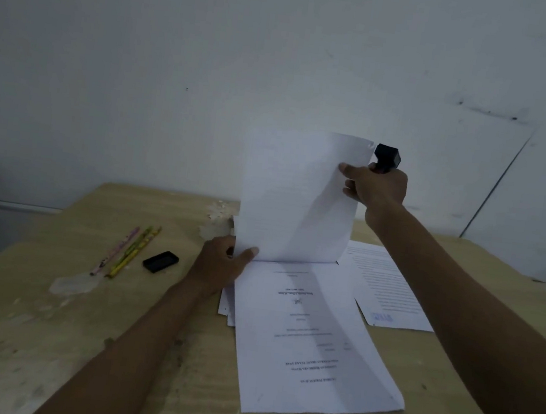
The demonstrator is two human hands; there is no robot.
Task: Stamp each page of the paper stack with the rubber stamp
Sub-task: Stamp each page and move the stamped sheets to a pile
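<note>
A stack of white printed pages [313, 342] lies on the wooden table [43, 333], text facing away from me. One sheet [297, 196] stands lifted nearly upright from the stack's far edge. My right hand [375, 188] pinches that sheet's upper right edge and also grips the black rubber stamp [387, 158], which sticks up above the fingers. At the stack's far left corner my left hand [223, 262] holds the base of the lifted sheet, thumb against the paper.
A separate printed sheet [388, 290] with a blue stamp mark lies to the right of the stack. A black stamp cap [160, 261] and three pencils [128, 252] lie to the left. A wall rises just behind the table.
</note>
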